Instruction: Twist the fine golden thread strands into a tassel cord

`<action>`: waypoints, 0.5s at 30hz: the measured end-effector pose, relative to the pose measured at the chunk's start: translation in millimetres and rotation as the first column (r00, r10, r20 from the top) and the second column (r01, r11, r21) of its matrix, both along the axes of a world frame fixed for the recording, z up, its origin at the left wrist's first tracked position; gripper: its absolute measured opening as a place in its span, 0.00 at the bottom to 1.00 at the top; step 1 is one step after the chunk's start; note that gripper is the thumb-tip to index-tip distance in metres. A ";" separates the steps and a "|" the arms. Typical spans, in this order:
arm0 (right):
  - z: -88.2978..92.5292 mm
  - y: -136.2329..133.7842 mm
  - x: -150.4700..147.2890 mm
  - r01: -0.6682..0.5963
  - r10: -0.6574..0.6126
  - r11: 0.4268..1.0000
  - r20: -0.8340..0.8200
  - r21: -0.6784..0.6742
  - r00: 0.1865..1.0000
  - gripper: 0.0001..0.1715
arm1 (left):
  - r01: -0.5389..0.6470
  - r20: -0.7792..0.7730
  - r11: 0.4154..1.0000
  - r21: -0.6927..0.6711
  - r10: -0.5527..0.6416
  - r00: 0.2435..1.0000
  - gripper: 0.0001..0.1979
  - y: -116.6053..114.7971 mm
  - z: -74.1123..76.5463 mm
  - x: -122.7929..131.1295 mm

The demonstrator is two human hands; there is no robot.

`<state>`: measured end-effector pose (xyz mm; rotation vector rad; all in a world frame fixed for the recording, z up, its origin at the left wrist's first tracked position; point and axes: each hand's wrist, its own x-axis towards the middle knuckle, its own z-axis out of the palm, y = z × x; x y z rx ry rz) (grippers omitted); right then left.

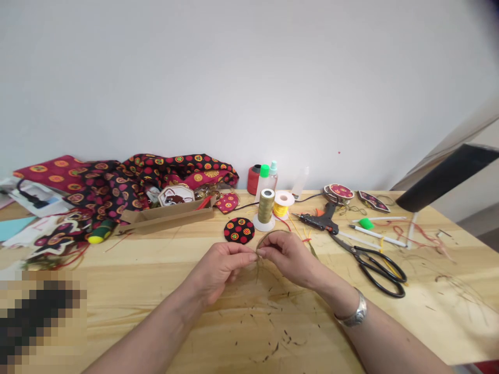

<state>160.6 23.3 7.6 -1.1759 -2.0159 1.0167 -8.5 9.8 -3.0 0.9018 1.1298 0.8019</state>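
The left hand (223,266) and right hand (291,258) together pinch what looks like thread (257,268) between them, a spool (266,209) just beyond.

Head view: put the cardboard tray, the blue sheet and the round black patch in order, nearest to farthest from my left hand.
From your left hand:
1. Round black patch, just beyond it.
2. Cardboard tray, farther back and to the left.
3. Blue sheet, over at the far left edge.
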 end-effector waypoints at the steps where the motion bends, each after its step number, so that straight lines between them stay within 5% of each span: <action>1: -0.4 -0.1 -0.1 -0.005 0.005 1.000 -0.005 -0.005 1.000 0.08 | 0.005 0.012 1.000 -0.006 -0.005 1.000 0.07 0.1 -0.5 -0.3; 15: 2.4 1.7 -1.1 -0.056 0.056 0.998 -0.026 0.003 0.998 0.10 | -0.058 0.108 0.998 -0.040 0.062 0.992 0.09 1.5 0.7 -1.2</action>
